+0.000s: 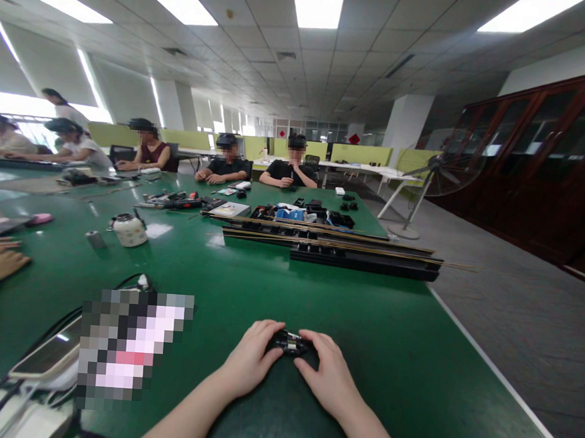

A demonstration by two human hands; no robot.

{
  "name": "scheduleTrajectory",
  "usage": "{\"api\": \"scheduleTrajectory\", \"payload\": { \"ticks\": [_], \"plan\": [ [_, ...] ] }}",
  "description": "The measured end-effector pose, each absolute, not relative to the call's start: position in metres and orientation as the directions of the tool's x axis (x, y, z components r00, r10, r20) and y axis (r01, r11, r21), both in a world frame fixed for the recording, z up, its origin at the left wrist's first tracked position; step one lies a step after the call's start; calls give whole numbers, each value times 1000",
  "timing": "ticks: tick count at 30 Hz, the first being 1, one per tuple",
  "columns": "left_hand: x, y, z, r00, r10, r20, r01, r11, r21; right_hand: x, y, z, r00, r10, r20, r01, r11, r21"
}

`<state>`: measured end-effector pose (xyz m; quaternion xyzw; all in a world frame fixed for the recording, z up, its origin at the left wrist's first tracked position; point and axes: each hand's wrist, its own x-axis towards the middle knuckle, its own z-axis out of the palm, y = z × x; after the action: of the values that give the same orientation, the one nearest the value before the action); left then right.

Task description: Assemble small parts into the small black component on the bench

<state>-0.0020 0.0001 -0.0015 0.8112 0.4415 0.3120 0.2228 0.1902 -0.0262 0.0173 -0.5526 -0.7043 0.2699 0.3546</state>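
Low over the green table in front of me, a small black device [291, 344] with a pale patch in its middle sits between my two hands. I cannot make out its exact kind. My left hand [254, 355] grips its left end, thumb on the near side and fingers on the far side. On the opposite end, the fingers of my right hand [328, 370] curl round it, with the thumb toward me. Parts of the device are hidden by my fingertips.
Black rails [364, 261] with thin brass-coloured rods lie across the green table [248, 282]. A white pot-like container [129, 229] stands at left beside a small metal cylinder [95, 238]. Phones and cables lie nearer, past a co-worker's hand [1, 262]. A fan [426, 168] stands beyond the table's right edge.
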Motion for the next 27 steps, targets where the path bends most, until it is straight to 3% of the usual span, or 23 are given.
{"api": "scheduleTrajectory", "payload": {
  "ticks": [27],
  "plan": [
    [-3, 3, -4, 414, 847, 332, 582, -527, 619, 190, -24, 13, -141, 970, 196, 614, 241, -752]
  ]
}}
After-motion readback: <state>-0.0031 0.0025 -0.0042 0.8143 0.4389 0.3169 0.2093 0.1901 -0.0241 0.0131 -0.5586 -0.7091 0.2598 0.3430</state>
